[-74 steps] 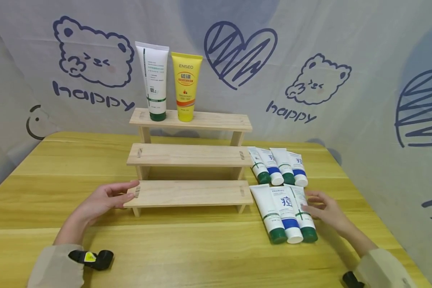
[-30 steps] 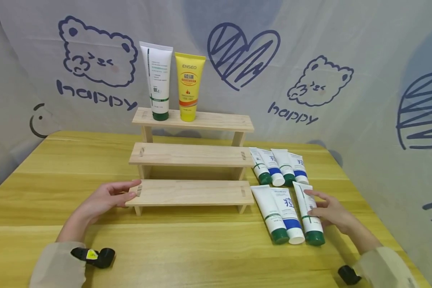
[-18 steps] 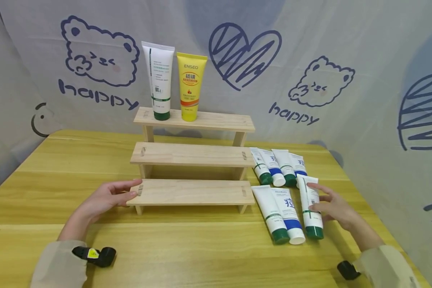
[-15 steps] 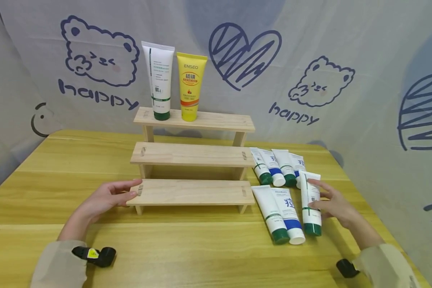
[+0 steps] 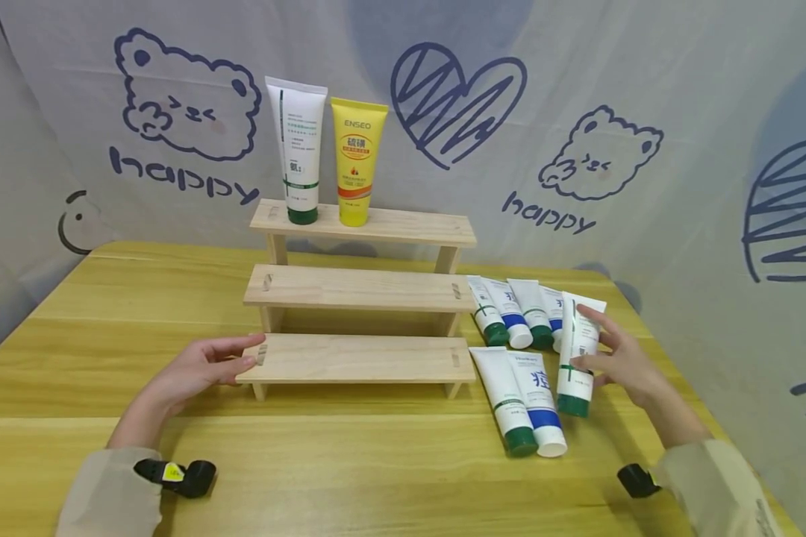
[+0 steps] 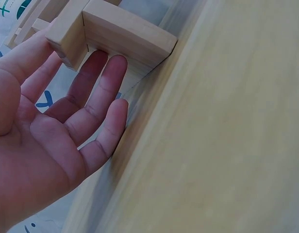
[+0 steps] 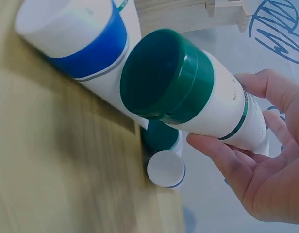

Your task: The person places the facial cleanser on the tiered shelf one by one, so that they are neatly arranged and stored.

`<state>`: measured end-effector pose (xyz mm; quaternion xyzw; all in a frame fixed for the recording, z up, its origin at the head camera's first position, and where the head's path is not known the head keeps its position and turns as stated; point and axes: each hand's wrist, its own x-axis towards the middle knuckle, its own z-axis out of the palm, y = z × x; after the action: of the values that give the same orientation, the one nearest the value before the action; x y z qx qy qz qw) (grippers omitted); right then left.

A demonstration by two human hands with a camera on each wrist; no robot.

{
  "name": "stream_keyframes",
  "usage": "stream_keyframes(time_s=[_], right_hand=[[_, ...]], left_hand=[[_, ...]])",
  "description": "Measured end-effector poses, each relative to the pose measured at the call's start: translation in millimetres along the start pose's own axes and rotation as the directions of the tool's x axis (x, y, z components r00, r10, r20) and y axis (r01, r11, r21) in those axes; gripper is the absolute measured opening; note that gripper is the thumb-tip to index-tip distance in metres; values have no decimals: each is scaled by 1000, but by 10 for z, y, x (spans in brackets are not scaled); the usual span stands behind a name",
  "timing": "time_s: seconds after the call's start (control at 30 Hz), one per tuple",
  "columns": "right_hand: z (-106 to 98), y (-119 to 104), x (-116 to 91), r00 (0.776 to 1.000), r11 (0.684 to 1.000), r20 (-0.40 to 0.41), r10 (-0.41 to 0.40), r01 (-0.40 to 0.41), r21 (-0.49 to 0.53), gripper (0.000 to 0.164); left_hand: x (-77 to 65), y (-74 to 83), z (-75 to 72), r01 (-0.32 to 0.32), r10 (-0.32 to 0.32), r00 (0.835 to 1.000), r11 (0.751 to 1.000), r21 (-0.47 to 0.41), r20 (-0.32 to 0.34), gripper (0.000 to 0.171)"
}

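My right hand grips a white squeeze tube with a green cap, fingers on one side and thumb on the other. The right wrist view shows its green cap tilted toward the camera, lifted off the table. At the lowest step's left end, my left hand holds the corner of the wooden three-step stand between thumb and fingers. In the left wrist view, the other fingers curve loosely beneath the board. On the top step stand a white green-capped tube and a yellow tube, caps down.
Right of the stand, a white green-capped tube and a blue-banded tube lie side by side on the wooden table. Behind them lies a row of several smaller tubes. A printed cloth hangs behind the table.
The right hand has taken the rightmost front tube, drawn it away from its neighbours, and lifted it up and toward the back. The left hand stays at the stand.
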<state>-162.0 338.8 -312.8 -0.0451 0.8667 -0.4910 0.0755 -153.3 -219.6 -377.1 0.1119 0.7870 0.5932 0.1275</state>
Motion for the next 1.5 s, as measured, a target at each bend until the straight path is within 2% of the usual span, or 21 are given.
stream_keyframes(time_s=[0.13, 0.53, 0.73, 0.87, 0.97, 1.1, 1.3, 1.5], right_hand=[[13, -60, 45, 999, 1000, -28, -30, 30, -1, 81], [179, -309, 211, 982, 986, -161, -97, 117, 121, 84], [224, -431, 284, 967, 941, -209, -147, 202, 273, 83], [247, -558, 345, 960, 905, -259, -111, 206, 373, 84], [269, -664, 400, 958, 899, -281, -63, 177, 401, 84], [306, -777, 473, 956, 886, -291, -40, 169, 433, 82], [367, -905, 573, 955, 833, -284, -91, 229, 503, 74], [449, -1036, 663, 939, 807, -313, -142, 293, 513, 71]], left_hand=[[-3, 1, 2, 5, -5, 1000, 1000, 1, -1, 51], [2, 9, 0, 2, -2, 1000, 1000, 0, -1, 50], [7, 16, 3, 1, -1, 1000, 1000, 0, 0, 50], [6, 17, 2, 5, -5, 1000, 1000, -1, -1, 50], [4, 16, 2, 8, -8, 1000, 1000, 1, -3, 49], [1, 14, 2, 8, -8, 1000, 1000, 4, -1, 50], [6, 12, -2, 1, -1, 1000, 1000, -3, 8, 51], [-4, 6, -4, -4, 4, 1000, 1000, -6, 7, 50]])
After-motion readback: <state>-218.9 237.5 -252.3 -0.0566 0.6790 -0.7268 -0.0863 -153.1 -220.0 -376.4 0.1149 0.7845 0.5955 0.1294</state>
